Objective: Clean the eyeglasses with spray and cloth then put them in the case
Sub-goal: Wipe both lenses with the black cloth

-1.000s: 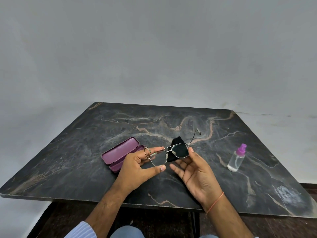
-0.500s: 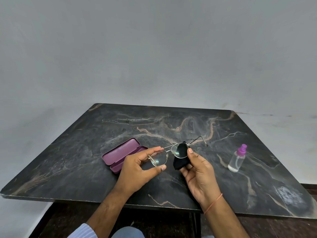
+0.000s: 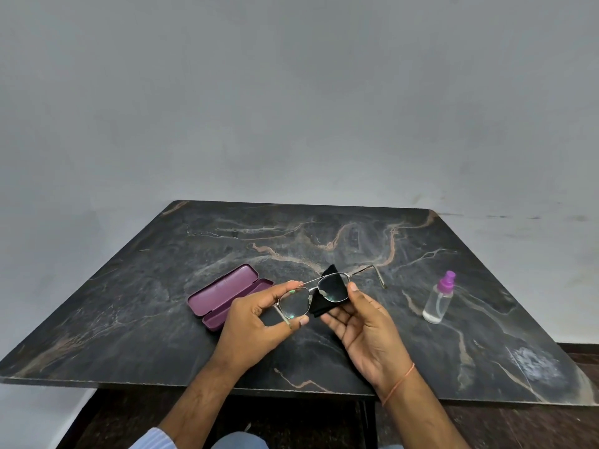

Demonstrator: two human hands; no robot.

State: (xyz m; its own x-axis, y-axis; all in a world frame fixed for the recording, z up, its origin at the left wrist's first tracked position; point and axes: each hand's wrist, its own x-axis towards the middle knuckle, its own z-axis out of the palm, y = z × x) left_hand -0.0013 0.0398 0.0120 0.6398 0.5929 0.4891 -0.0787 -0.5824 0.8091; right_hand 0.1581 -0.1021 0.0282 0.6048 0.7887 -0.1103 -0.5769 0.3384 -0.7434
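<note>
Thin metal-framed eyeglasses hang just above the dark marble table. My left hand pinches the rim of the left lens between thumb and fingers. My right hand holds a black cloth under the right lens, with the thumb on the lens edge. One temple arm sticks out to the right; the other is folded by my left thumb. A purple glasses case lies open just left of my left hand. The clear spray bottle with a purple top stands upright to the right.
A plain grey wall rises behind the table. The table's front edge runs just under my wrists, with dark floor below it. A pale scuffed patch marks the table's near right corner.
The right temple arm has swung from pointing up to lying out to the right. My right hand closed the cloth on the right lens, then loosened, and the cloth now spreads wider behind it.
</note>
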